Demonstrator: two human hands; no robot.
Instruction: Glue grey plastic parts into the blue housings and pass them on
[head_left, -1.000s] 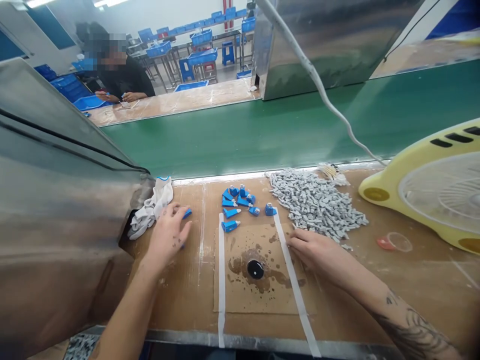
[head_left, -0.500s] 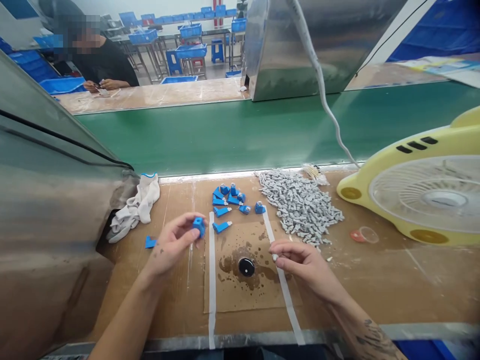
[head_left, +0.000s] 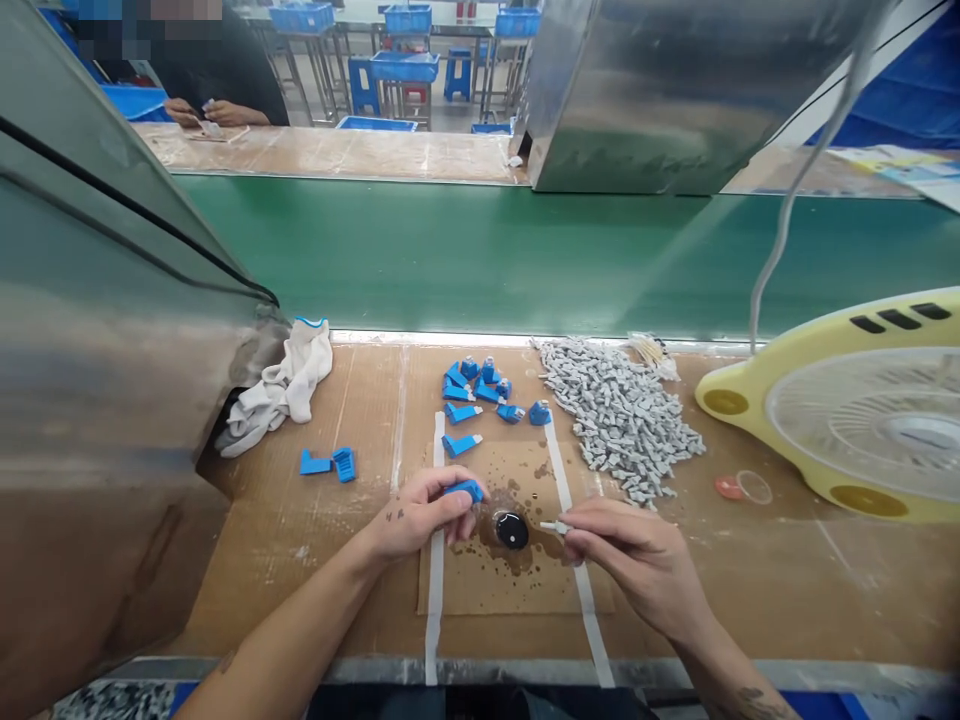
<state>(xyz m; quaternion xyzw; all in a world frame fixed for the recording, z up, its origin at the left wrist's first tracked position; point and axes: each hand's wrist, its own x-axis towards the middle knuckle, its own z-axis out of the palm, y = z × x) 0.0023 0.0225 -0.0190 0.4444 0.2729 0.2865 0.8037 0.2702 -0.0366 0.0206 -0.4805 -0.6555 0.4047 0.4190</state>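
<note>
My left hand [head_left: 427,510] pinches a blue plastic part [head_left: 466,490] above the taped cardboard piece [head_left: 480,597]. Between the thumb and fingers of my right hand [head_left: 637,555] is a small grey plastic piece [head_left: 555,527], its thin end pointing left. A small round black dish [head_left: 512,531] lies between both hands, wet spots all around it. Just beyond, several blue parts [head_left: 461,445] with pale tips form a loose cluster. Two more blue parts [head_left: 316,462] rest to the left of my left hand. A big heap of grey pieces [head_left: 615,415] spreads behind my right hand.
A yellow fan [head_left: 825,430] lies at the right, near a small clear-and-red cup [head_left: 742,487]. White gloves [head_left: 285,385] sit beside the metal housing [head_left: 112,420] at left. Beyond runs a green belt [head_left: 420,250]; a co-worker [head_left: 217,70] sits across it.
My left hand has moved right with the blue part, toward the black dish. The grey piece in my right hand now shows more clearly, pointing left. The camera view has tilted down.
</note>
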